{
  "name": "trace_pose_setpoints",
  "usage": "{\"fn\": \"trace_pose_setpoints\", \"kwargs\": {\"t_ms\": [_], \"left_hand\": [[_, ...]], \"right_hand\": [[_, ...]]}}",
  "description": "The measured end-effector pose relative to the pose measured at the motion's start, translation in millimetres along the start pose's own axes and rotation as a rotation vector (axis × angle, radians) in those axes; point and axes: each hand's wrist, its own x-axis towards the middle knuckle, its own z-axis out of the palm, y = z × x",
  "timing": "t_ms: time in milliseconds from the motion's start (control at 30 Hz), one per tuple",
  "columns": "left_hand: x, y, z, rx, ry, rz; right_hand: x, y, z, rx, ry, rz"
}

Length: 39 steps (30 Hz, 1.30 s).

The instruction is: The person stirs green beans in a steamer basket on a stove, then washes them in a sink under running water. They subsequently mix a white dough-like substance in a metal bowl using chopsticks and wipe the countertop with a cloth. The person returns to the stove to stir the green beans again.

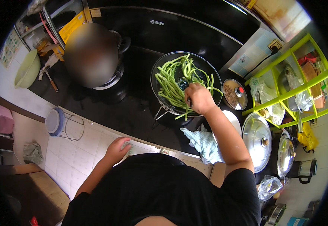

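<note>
A dark wok [153, 71] on the black cooktop holds a heap of long green beans [168, 86], some hanging over its rim. Above the beans, at the wok's near right side, my right hand [200, 98] is closed. A small dark piece shows at its fingers, but I cannot make out what it is. My left hand [117, 150] is empty with its fingers apart, low beside the counter's front edge. To the right of the wok stands a small glass-lidded bowl [234, 94] with brownish food in it.
A blurred round pot [92, 56] occupies the left burner. Near the wok lie a light blue cloth [202, 142] and a large metal lid [257, 142]. A green rack [303, 84] stands at the right. A pale green basin [26, 69] leans far left.
</note>
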Motion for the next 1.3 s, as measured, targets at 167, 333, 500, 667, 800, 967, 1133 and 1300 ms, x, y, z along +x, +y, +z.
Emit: {"fn": "trace_pose_setpoints", "kwargs": {"t_ms": [167,333,500,667,800,967,1133,1300], "left_hand": [[2,-21,-12,-0.047,-0.077,-0.052],[3,-45,-16,-0.039,-0.087,-0.017],[11,-52,-28,0.013,-0.108,-0.006],[18,-54,-42,-0.009,-0.116,0.006],[17,-61,-47,-0.011,-0.117,0.010],[11,-75,-44,0.003,-0.142,0.016],[1,-70,-50,0.001,-0.126,-0.058],[-4,-72,-48,-0.004,-0.124,-0.070]], "right_hand": [[1,-13,-13,0.016,-0.079,-0.109],[-9,-11,-41,0.293,0.097,0.046],[-21,-8,-58,0.288,0.425,0.591],[-12,-1,-58,0.355,0.663,0.783],[4,10,-51,0.282,0.756,0.872],[37,40,-12,0.257,0.743,0.896],[64,10,16,0.125,0.427,0.673],[44,-48,9,-0.029,-0.102,-0.106]]}}
